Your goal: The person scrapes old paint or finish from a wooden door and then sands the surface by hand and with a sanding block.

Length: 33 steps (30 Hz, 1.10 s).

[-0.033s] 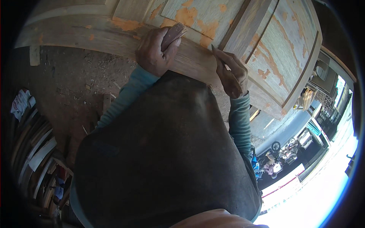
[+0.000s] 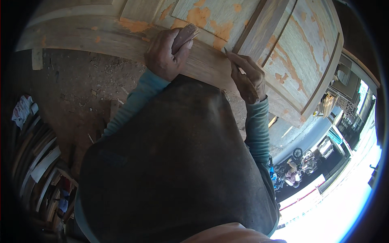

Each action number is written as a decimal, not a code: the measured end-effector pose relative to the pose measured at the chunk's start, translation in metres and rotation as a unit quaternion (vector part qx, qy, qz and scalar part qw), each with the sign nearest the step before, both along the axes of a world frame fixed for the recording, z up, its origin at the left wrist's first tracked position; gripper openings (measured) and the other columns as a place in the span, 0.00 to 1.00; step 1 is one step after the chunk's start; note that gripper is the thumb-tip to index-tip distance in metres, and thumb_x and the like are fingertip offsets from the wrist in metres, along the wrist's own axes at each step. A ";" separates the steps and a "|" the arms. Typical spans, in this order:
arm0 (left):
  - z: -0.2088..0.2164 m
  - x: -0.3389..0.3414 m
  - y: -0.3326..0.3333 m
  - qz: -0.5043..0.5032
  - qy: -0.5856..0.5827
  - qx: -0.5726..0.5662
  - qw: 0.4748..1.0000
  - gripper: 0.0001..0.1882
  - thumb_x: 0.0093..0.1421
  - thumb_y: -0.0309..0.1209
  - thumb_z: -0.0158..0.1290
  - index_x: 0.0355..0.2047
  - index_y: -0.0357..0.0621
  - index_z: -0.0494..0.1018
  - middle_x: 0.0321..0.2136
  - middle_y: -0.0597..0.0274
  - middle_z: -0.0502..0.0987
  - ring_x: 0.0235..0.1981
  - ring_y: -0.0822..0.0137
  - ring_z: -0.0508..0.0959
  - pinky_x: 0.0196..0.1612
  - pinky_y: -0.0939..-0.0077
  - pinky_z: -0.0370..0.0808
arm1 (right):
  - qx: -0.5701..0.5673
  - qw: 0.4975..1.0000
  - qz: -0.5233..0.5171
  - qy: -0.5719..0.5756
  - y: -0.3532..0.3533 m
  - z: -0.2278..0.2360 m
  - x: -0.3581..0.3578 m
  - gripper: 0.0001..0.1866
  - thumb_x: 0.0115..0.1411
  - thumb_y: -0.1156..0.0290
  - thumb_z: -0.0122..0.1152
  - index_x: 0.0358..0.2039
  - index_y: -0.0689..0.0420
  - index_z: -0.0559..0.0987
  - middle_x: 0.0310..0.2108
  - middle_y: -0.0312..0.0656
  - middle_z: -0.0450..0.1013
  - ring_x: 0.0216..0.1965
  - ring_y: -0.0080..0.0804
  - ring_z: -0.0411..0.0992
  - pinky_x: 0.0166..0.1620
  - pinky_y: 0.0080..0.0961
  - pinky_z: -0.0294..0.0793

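In front of me lies a wooden panelled door with raised mouldings and orange filler patches. My left hand is closed around a small reddish-brown block with a ragged, pale end, resting over the door's near rail. To its right, my right hand has its fingers pressed together around a thin strip with a narrow pointed tip. The tip sits at the inner edge of the rail, by a panel corner. Most of the strip is hidden by the fingers, so its kind is unclear.
Curved wooden pieces are stacked at the left, with a white bag on top. Wood chips litter the dirt floor. My dark apron fills the middle. Far right, a person is near motorcycles.
My right hand has shifted very slightly to the right, its tip staying at the rail's inner edge. My left hand and the block look still.
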<state>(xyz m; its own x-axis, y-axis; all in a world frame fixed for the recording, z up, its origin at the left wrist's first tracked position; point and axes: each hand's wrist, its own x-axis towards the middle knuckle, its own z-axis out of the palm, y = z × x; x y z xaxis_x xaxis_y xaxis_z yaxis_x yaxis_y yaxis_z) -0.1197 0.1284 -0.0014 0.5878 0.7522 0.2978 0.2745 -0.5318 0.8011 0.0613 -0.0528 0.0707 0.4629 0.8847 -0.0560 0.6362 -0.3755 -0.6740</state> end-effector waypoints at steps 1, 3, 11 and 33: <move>0.000 0.000 0.000 0.000 0.000 0.000 1.000 0.18 0.59 0.34 0.66 0.47 0.40 0.77 0.38 0.52 0.81 0.38 0.50 0.82 0.41 0.58 0.79 | -0.012 0.999 0.032 -0.025 0.000 -0.002 0.004 0.17 0.61 0.83 0.63 0.51 0.61 0.83 0.41 0.46 0.82 0.41 0.35 0.82 0.45 0.27 0.82; -0.001 -0.003 0.000 -0.007 0.000 0.004 1.000 0.19 0.59 0.34 0.66 0.47 0.39 0.77 0.38 0.52 0.81 0.38 0.50 0.82 0.41 0.58 0.79 | -0.009 0.998 0.057 -0.027 0.000 -0.005 0.011 0.19 0.59 0.83 0.62 0.51 0.58 0.83 0.39 0.46 0.81 0.38 0.37 0.82 0.42 0.30 0.82; 0.003 -0.004 0.001 -0.011 -0.019 -0.004 1.000 0.17 0.62 0.30 0.64 0.49 0.39 0.76 0.38 0.50 0.81 0.38 0.50 0.83 0.41 0.60 0.79 | -0.013 0.999 0.039 -0.022 -0.007 0.002 0.017 0.18 0.59 0.84 0.64 0.51 0.58 0.83 0.38 0.47 0.81 0.38 0.37 0.83 0.42 0.29 0.82; 0.007 -0.017 0.010 0.000 -0.078 -0.139 0.987 0.18 0.68 0.31 0.59 0.53 0.33 0.75 0.42 0.53 0.83 0.41 0.63 0.83 0.45 0.69 0.79 | 0.017 0.994 -0.105 -0.020 -0.006 0.004 -0.005 0.17 0.62 0.80 0.62 0.52 0.61 0.81 0.38 0.47 0.80 0.38 0.36 0.81 0.44 0.31 0.79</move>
<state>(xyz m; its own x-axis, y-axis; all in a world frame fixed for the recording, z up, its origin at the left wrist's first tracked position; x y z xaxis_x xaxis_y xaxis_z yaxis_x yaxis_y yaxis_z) -0.1370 0.1384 0.0053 0.5509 0.8178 0.1663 0.1374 -0.2854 0.9485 0.0561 -0.0586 0.0743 0.6386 0.7695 -0.0064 0.5726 -0.4807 -0.6641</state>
